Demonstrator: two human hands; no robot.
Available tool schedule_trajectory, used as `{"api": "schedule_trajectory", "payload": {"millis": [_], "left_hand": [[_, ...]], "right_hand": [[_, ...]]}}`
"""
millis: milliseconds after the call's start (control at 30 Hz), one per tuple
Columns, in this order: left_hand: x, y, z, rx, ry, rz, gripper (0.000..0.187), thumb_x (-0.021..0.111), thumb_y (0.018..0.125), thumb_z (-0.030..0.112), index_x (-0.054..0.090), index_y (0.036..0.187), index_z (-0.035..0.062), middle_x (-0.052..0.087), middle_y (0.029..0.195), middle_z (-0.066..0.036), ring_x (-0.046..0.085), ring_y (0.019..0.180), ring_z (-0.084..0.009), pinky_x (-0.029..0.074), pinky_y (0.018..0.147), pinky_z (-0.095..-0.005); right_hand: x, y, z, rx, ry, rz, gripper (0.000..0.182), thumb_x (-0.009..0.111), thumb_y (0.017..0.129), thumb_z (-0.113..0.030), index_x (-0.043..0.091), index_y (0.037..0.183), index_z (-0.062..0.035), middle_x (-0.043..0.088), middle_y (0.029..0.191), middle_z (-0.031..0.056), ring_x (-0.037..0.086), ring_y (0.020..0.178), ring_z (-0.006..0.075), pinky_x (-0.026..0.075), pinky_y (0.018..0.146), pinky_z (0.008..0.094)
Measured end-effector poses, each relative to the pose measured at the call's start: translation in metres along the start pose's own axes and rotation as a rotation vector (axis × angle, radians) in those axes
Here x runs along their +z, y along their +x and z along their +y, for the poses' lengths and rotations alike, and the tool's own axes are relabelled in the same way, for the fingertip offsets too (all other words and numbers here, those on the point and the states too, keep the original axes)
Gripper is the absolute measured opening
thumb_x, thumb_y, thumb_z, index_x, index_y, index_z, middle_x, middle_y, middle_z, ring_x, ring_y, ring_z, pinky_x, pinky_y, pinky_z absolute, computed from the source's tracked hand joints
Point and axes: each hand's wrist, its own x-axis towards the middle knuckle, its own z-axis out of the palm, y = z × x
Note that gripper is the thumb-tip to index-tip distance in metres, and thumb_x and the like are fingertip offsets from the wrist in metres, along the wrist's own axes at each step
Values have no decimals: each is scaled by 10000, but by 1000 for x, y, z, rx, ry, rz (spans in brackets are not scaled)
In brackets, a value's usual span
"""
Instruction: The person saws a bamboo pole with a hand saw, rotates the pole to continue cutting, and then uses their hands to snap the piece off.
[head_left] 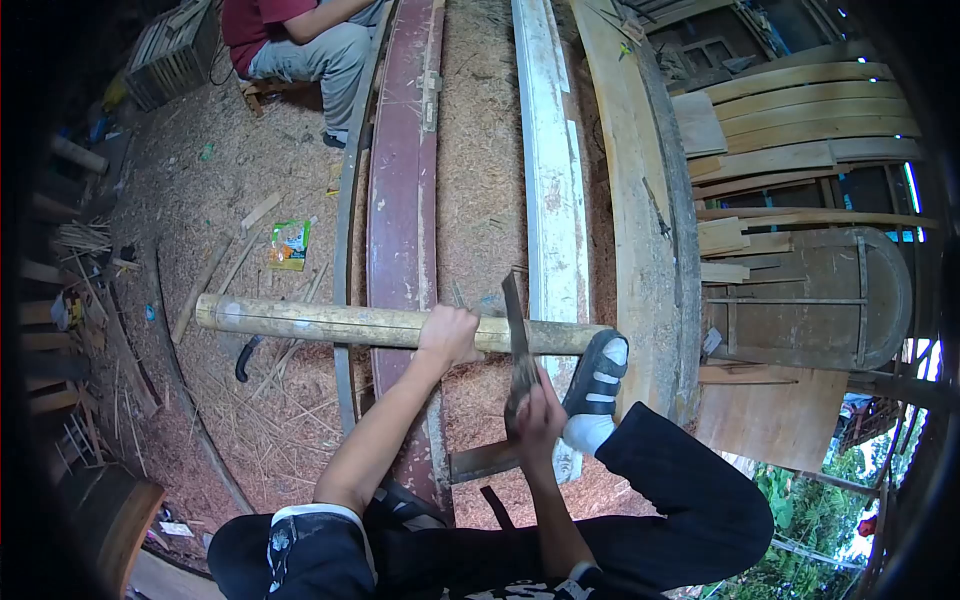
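Across painted beams, bamboo pole grasped by left hand, bladed tool clenched in right hand.

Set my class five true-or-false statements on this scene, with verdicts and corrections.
1. The right hand holds a blade. True.
2. The left hand is on the sandal. False: it is on the pole.
3. The sandal is at one end of the pole. True.
4. The packet lies on the white board. False: it lies on the floor.
5. The seated person wears a red top. True.
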Motion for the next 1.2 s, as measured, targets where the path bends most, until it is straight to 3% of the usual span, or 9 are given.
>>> {"api": "schedule_trajectory", "payload": {"millis": [233, 433, 833, 900, 933, 1033, 1100, 1167, 1200], "left_hand": [[-11, -3, 6, -29, -3, -39, 590, 861, 583, 489, 687, 930, 44, 721, 804, -128, 715, 747, -279, 554, 706, -388], [-10, -3, 7, -31, 7, 1, 549, 857, 587, 480, 705, 903, 58, 729, 826, -133, 721, 770, -276, 557, 714, -390], [-7, 2, -3, -16, 3, -60, 680, 851, 577, 548, 668, 988, 37, 711, 768, -145, 713, 737, -303, 561, 684, -406], [-8, -1, 1, -23, -38, 25, 566, 860, 575, 506, 715, 887, 56, 726, 805, -125, 717, 751, -287, 555, 703, -379], [-10, 1, -1, -12, -28, 29, 566, 860, 575, 506, 715, 887, 56, 726, 805, -125, 717, 751, -287, 555, 703, -379], [-8, 2, -2, -3, -27, 38, 571, 860, 582, 509, 715, 894, 53, 724, 808, -129, 717, 757, -285, 551, 697, -388], [-6, 3, 0, -4, 0, -46, 648, 848, 586, 524, 670, 971, 35, 712, 776, -156, 715, 744, -305, 561, 694, -411], [-5, 3, 0, 10, -3, -24, 646, 846, 586, 523, 670, 970, 34, 712, 775, -158, 715, 744, -305, 562, 694, -410], [-5, 2, -1, 12, -10, -1, 645, 845, 586, 522, 671, 969, 33, 712, 774, -160, 715, 744, -305, 562, 695, -409]], "right_hand": [[12, 25, 8, 108, 161, 8, 452, 496, 1044, -274, 521, 1398, 8, 465, 617, -71, 342, 474, -3, 253, 436, 193], [-17, -38, 1, 30, -60, -6, 422, 481, 1047, -213, 517, 1392, 26, 500, 668, -73, 367, 494, 13, 284, 447, 186], [-2, 3, -1, 53, -25, 29, 474, 488, 1049, -278, 488, 1410, 29, 339, 557, -82, 298, 452, 26, 227, 422, 220], [20, 37, 3, 103, 155, 3, 473, 492, 1048, -279, 488, 1414, 22, 318, 558, -85, 292, 455, 25, 227, 426, 220], [18, 36, 4, 137, 232, -21, 423, 487, 1039, -227, 537, 1386, 10, 436, 624, -90, 323, 495, -1, 251, 453, 188], [-11, -8, 8, 67, -18, 12, 458, 487, 1047, -259, 492, 1412, 18, 310, 566, -95, 285, 465, 15, 224, 436, 205], [-20, -28, -1, 62, -52, -16, 449, 487, 1045, -242, 495, 1408, 22, 327, 570, -97, 291, 462, 14, 229, 435, 201], [-12, -16, -1, 38, -17, 39, 404, 487, 1030, -177, 541, 1383, 11, 504, 692, -82, 327, 515, -13, 265, 454, 187], [-2, 5, 4, 103, 86, 53, 400, 496, 1035, -196, 547, 1373, 11, 454, 651, -88, 324, 491, -5, 267, 429, 201]]}}
